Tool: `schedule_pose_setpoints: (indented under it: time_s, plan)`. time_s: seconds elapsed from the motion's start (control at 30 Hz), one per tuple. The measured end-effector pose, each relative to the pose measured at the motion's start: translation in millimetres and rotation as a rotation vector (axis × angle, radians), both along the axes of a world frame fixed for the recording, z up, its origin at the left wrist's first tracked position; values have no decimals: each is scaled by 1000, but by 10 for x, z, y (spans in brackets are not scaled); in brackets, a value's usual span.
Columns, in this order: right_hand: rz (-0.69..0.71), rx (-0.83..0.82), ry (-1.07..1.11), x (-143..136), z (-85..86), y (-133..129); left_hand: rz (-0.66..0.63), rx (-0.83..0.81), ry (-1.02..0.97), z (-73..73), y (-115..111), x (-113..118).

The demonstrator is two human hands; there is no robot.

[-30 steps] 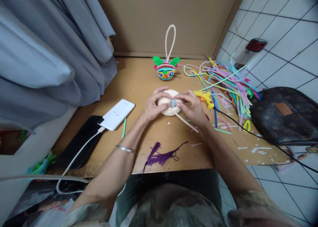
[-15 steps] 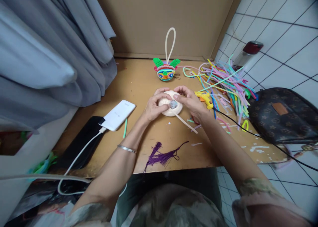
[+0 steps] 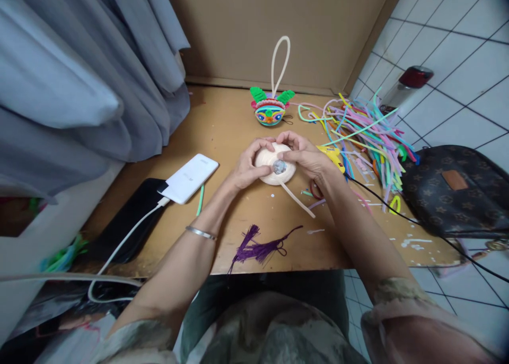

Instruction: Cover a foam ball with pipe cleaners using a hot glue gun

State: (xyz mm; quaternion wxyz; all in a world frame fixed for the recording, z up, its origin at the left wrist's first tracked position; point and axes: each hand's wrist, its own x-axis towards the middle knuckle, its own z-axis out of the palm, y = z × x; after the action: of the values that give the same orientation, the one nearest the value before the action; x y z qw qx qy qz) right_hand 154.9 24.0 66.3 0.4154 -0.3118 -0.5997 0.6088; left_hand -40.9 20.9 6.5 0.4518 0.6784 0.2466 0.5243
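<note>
Between my two hands is a round cream-coloured coil (image 3: 273,175), wound like a shallow dome from a pipe-cleaner-like strip. A greyish patch shows near its middle, and a loose tail of the strip hangs toward me. My left hand (image 3: 252,165) grips the coil's left side, thumb on the front near the grey patch. From the right, my right hand (image 3: 304,157) holds the rim, thumb pressed on the upper face. Both sets of fingertips behind the coil are partly hidden. Below it on the table lie purple tassels (image 3: 260,250).
A colourful lion-head ornament (image 3: 269,112) with a white loop stands behind. To the right are a yellow glue gun (image 3: 332,156), a heap of coloured pipe cleaners (image 3: 369,130), a bottle (image 3: 401,91) and a brown bag (image 3: 457,194). A white power bank (image 3: 191,178) lies left, its cable trailing.
The view has shifted slightly. My hands keep hold of the coil, which now faces me a little more fully. My right forearm covers more of the glue gun.
</note>
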Motion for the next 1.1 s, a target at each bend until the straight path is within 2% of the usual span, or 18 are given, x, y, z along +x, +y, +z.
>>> schedule_pose_setpoints:
  time_s: [0.27, 0.6, 0.87, 1.1]
  plan:
    - [-74, 31, 14, 22, -124, -35, -24, -18, -9, -12, 20, -9]
    - [-117, 79, -18, -34, -157, -27, -55, -39, -7, 4, 10, 4]
    - [-65, 114, -82, -41, -104, -21, -104, -84, -46, 8, 13, -25]
    - [-70, 76, -93, -55, -57, -66, -78, -109, -55, 30, 3, -22]
